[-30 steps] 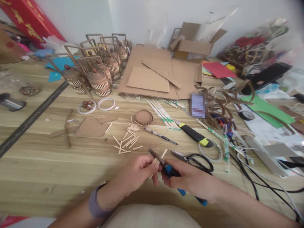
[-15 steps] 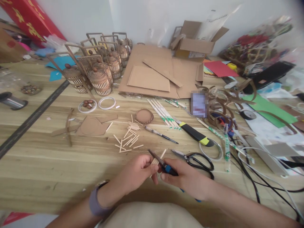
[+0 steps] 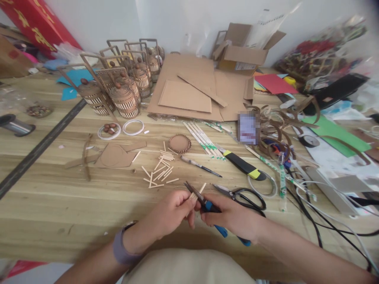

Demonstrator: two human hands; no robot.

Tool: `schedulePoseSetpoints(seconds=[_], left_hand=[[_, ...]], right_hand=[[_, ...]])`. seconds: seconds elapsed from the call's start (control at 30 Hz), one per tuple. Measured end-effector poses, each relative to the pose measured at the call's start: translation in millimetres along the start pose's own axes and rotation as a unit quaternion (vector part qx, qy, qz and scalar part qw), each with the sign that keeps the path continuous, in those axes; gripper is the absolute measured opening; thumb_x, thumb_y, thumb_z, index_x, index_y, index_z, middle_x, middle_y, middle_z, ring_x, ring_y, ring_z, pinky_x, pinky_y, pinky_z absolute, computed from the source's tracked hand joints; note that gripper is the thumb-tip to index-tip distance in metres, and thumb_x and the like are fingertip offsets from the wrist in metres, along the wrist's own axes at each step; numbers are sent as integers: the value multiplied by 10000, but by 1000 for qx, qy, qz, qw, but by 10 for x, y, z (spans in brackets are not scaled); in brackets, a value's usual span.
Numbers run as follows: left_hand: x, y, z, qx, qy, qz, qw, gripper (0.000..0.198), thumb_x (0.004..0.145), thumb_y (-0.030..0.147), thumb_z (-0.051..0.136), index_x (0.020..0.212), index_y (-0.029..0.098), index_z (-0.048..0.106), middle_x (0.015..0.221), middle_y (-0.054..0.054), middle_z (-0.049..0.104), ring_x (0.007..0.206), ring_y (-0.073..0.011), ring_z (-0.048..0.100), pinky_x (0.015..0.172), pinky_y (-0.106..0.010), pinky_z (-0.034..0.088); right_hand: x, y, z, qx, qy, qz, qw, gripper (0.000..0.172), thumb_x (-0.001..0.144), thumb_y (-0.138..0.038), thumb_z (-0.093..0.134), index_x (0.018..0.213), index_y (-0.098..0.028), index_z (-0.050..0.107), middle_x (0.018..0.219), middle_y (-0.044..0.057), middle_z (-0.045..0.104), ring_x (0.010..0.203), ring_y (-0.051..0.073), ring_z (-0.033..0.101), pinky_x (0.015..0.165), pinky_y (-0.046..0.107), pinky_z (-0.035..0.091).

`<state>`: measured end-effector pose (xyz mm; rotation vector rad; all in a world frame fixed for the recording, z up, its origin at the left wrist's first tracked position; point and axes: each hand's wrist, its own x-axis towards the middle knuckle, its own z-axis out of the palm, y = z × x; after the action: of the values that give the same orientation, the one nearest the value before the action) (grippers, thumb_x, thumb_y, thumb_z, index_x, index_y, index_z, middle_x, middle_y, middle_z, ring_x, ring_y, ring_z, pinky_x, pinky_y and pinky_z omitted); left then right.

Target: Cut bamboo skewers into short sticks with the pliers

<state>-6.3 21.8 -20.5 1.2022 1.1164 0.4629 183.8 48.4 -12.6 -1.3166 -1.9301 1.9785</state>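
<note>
My left hand (image 3: 171,211) pinches a thin wooden stick (image 3: 197,193) near the table's front edge. My right hand (image 3: 233,216) grips blue-handled pliers (image 3: 207,206), whose dark jaws sit across that stick right beside my left fingers. Several short cut sticks (image 3: 160,171) lie scattered just beyond my hands. A round cardboard disc with a woven rim (image 3: 179,144) rests behind them.
Black scissors (image 3: 244,197), a yellow-black utility knife (image 3: 241,165), a thin awl (image 3: 199,165) and long packaged sticks (image 3: 203,141) lie to the right. Woven lantern-like baskets (image 3: 122,92), cardboard sheets (image 3: 192,88), a cardboard box (image 3: 242,51) and cables (image 3: 325,221) crowd the back and right.
My hands have shifted slightly away from me with the stick and pliers; the pliers' handles now show spread a little wider below my right hand.
</note>
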Motion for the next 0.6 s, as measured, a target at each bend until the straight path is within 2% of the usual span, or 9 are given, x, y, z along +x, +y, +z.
schedulePoseSetpoints(seconds=[0.13, 0.23, 0.4, 0.43, 0.5, 0.53, 0.6], left_hand=[[0, -16, 20, -6, -8, 4, 1000, 397, 919, 471, 389, 641, 212, 503, 592, 10, 582, 647, -156, 575, 746, -276, 443], [18, -51, 32, -21, -1, 3, 1000, 385, 925, 467, 387, 659, 211, 495, 590, 16, 569, 623, -150, 562, 712, -270, 439], [-13, -59, -78, -7, 31, 17, 999, 381, 950, 477, 381, 702, 210, 494, 615, 26, 549, 627, -148, 555, 685, -263, 430], [-29, -50, -117, 8, 38, 17, 999, 376, 957, 477, 372, 725, 211, 502, 618, 29, 550, 629, -149, 554, 684, -265, 429], [-56, -30, -181, 52, 54, 8, 997, 355, 968, 458, 362, 758, 214, 510, 625, 29, 563, 641, -157, 557, 685, -269, 426], [-63, -21, -199, 80, 60, 3, 995, 345, 970, 439, 363, 750, 216, 508, 627, 26, 571, 652, -161, 564, 688, -271, 426], [-61, -12, -197, 137, 67, -1, 988, 349, 972, 397, 361, 698, 220, 487, 628, 14, 584, 677, -173, 582, 697, -277, 428]], right_hand=[[29, 47, 15, -12, 7, -22, 1000, 105, 785, -291, 575, 803, -194, 538, 763, -10, 570, 726, 149, 491, 684, 271, 405], [40, 42, 19, -14, 5, -40, 999, 140, 820, -330, 575, 803, -194, 545, 771, -1, 601, 712, 148, 506, 680, 272, 423], [-13, 4, -59, -23, 7, -68, 997, 234, 874, -407, 549, 931, -189, 612, 921, 43, 667, 870, 189, 596, 784, 303, 473], [-29, 13, -84, -39, 30, -58, 997, 242, 881, -412, 540, 944, -190, 614, 918, 45, 673, 863, 191, 604, 774, 304, 480], [-54, 46, -127, -108, 127, -30, 986, 237, 891, -407, 521, 961, -197, 605, 882, 48, 682, 806, 198, 616, 724, 315, 488], [-59, 66, -138, -151, 186, -31, 970, 229, 896, -396, 511, 983, -200, 595, 892, 57, 689, 805, 209, 625, 719, 328, 490], [-51, 98, -129, -227, 280, -73, 930, 222, 908, -354, 494, 1057, -203, 560, 993, 95, 697, 890, 244, 644, 760, 361, 497]])
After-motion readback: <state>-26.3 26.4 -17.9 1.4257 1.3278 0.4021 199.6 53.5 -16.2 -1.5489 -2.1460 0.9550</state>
